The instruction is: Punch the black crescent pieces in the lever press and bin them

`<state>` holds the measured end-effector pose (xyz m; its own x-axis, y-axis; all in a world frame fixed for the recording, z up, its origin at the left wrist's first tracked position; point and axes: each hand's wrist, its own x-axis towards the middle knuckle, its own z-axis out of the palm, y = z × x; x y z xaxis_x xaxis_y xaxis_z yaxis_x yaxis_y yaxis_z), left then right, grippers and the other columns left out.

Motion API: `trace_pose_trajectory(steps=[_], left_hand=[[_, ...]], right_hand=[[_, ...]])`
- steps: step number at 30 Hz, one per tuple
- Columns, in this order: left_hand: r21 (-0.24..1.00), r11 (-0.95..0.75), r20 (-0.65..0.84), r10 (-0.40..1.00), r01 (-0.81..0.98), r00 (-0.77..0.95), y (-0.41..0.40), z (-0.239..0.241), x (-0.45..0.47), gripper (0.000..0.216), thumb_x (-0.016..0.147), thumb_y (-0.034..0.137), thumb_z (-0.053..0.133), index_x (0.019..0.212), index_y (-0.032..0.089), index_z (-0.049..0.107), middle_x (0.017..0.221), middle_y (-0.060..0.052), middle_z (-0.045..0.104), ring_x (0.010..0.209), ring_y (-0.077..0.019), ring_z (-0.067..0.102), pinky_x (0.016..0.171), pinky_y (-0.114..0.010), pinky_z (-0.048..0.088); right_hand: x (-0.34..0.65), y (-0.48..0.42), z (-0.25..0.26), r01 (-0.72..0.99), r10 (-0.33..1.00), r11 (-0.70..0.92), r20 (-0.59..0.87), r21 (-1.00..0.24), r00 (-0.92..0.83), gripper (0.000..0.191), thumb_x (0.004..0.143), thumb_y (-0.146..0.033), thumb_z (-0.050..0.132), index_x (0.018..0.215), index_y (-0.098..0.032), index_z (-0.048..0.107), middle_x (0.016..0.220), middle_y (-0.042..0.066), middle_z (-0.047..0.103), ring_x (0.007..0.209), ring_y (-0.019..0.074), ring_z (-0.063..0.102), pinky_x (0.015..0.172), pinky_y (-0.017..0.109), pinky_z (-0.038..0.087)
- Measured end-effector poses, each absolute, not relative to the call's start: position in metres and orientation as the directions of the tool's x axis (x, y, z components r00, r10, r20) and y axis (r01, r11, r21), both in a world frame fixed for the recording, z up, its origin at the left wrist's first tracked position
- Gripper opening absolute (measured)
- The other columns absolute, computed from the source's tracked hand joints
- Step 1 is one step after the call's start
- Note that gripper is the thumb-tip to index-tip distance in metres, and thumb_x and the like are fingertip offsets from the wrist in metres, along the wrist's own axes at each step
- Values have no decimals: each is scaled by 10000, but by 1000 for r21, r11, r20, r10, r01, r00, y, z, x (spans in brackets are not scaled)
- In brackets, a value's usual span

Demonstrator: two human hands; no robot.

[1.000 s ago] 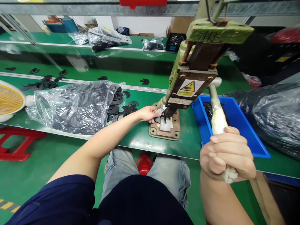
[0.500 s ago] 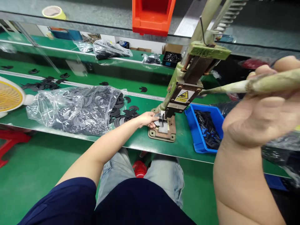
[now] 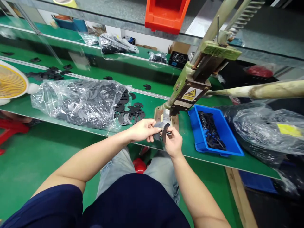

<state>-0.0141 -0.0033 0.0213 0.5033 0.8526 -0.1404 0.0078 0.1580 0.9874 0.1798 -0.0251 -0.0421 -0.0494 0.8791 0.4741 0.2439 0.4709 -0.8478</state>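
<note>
My left hand is closed on the left side of a black curved plastic part, just in front of the hand press. From the right, my right hand pinches the same part, which looks like a crescent piece with a flatter grey-black piece beside it. How the pieces join is partly hidden by my fingers. The press base shows behind my hands, and its long lever sticks out to the right with no hand on it.
Left of the press, a clear plastic bag spills black crescent pieces. A blue bin of narrow black parts stands to the right, beside another filled bag. An orange bin sits on the shelf above; a fan is far left.
My right hand has let go of the lever and come down to the part. My left hand has drawn the part out from the press base toward me.
</note>
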Motion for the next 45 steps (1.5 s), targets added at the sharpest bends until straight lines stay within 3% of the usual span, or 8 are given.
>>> trace_pose_trajectory(steps=[5, 14, 21, 25, 30, 34, 41, 45], left_hand=[[970, 240, -182, 806, -30, 563, -3, 21, -15, 529, 807, 597, 837, 775, 190, 500, 490, 22, 608, 389, -114, 595, 395, -164, 443], [985, 120, -165, 860, 123, 483, -2, 16, -17, 487, 855, 606, 785, 840, 193, 527, 547, 27, 617, 461, -117, 614, 426, -173, 454], [985, -86, 19, 917, 150, 398, -15, 15, -9, 475, 879, 599, 752, 1092, 192, 635, 1024, -55, 654, 867, -171, 670, 615, -243, 556], [818, -450, 346, 883, 358, 318, -18, 13, -6, 388, 857, 452, 812, 1128, 210, 676, 1198, -105, 565, 1174, -255, 579, 882, -358, 576], [678, -544, 486, 836, 495, 254, -21, 13, -3, 355, 868, 404, 808, 1122, 204, 661, 1249, -118, 497, 1289, -281, 501, 1099, -449, 487], [613, -580, 553, 800, 537, 233, -25, 13, -1, 177, 934, 362, 732, 981, 196, 692, 1232, -114, 508, 1287, -276, 511, 1137, -464, 445], [448, -622, 626, 731, 642, 271, -29, 5, -6, 310, 892, 474, 766, 1077, 229, 721, 1378, -152, 502, 1404, -345, 456, 1179, -529, 409], [421, -641, 628, 716, 642, 304, -30, -2, -10, 288, 925, 437, 726, 1142, 248, 725, 1397, -145, 518, 1438, -350, 449, 1200, -538, 388]], right_hand=[[182, -30, -40, 290, 875, 480, 477, -828, -86, 173, 973, -387, 620, 1029, -225, 644, 907, 26, 721, 761, 144, 677, 708, 293, 582], [210, -36, -30, 495, 778, 615, 574, -614, -256, 168, 951, -291, 635, 1101, -237, 689, 1006, 65, 762, 925, 199, 713, 868, 369, 582], [214, -41, -29, 521, 704, 688, 639, -506, -309, 183, 984, -269, 573, 1137, -239, 669, 1017, 86, 756, 942, 209, 715, 853, 402, 604], [213, -42, -29, 526, 682, 708, 649, -472, -336, 181, 987, -243, 565, 1141, -237, 661, 998, 78, 757, 922, 198, 719, 839, 385, 607], [213, -41, -29, 541, 669, 717, 652, -439, -358, 170, 981, -227, 570, 1130, -224, 652, 992, 80, 752, 911, 197, 708, 832, 378, 594], [215, -42, -30, 555, 667, 718, 644, -420, -376, 162, 978, -240, 579, 1125, -223, 646, 1005, 81, 750, 916, 199, 703, 832, 376, 588], [219, -40, -30, 591, 675, 700, 639, -401, -367, 127, 980, -262, 579, 1078, -219, 646, 948, 80, 741, 853, 204, 691, 786, 372, 573], [220, -40, -31, 593, 679, 698, 635, -402, -369, 145, 980, -267, 580, 1102, -225, 645, 970, 84, 746, 882, 211, 703, 806, 380, 584]])
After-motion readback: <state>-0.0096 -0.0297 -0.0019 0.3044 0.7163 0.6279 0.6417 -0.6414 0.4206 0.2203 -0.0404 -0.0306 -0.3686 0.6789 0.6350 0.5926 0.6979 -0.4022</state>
